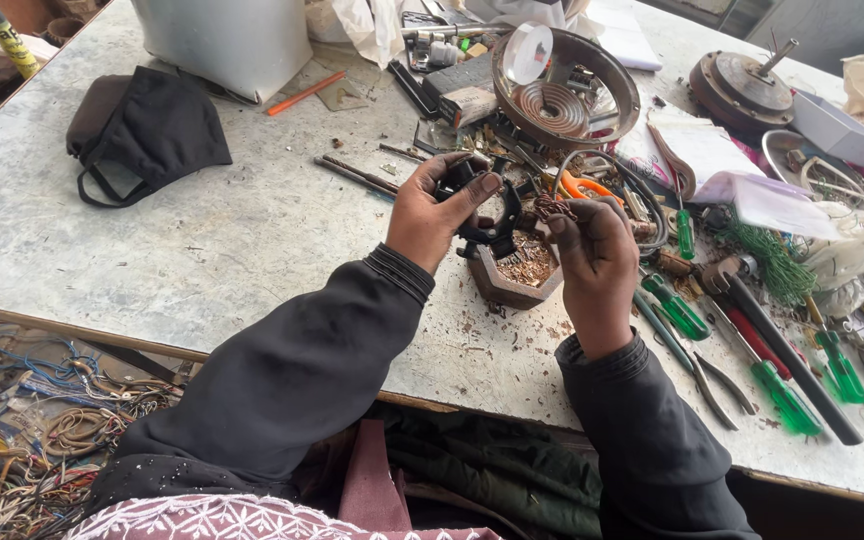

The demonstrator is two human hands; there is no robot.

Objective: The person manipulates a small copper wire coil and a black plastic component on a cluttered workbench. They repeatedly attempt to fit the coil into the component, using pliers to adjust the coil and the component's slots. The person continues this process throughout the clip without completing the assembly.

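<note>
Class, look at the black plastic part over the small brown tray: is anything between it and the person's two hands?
Nothing visible. The left hand already grips the black plastic part directly, and the right hand touches its other side, above the small brown tray.

Green-handled screwdrivers [676,308]: five. Black face mask [152,130]: one. Orange pencil [304,93]: one. Hexagonal dish of scrap [514,275]: one. Round motor housings [564,88]: two.
</note>
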